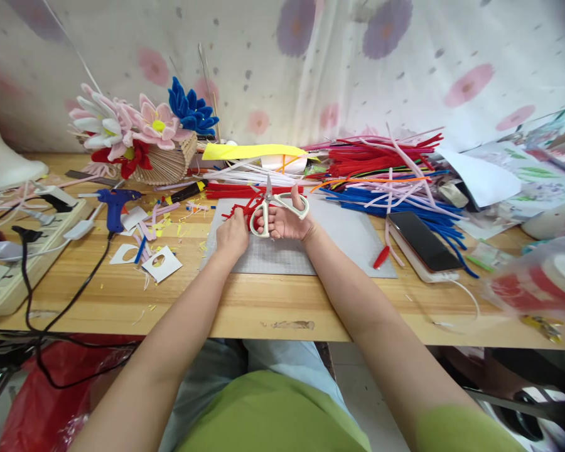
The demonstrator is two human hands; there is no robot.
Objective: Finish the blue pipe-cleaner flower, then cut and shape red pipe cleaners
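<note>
White-handled scissors (pixel 266 204) are in my right hand (pixel 287 220), with the thumb and fingers through the loops and the blades spread, pointing away from me. Close beside the blades, my left hand (pixel 234 237) is closed on red pipe cleaners (pixel 250 207), whose ends stick out past the fingers. Both hands are over a grey cutting mat (pixel 292 258). Just beyond them lies a row of red pipe cleaners (pixel 226 191). On the mat's right part rests a small red piece (pixel 381 257).
A blue glue gun (pixel 117 207) and a power strip (pixel 23 263) with cables stand left. Pipe-cleaner flowers (pixel 155 124) are behind. Bundles of red (pixel 381 156) and blue pipe cleaners (pixel 390 204) lie back right, near a phone (pixel 424 240). Pierced white cards (pixel 162 263) and scraps litter the left.
</note>
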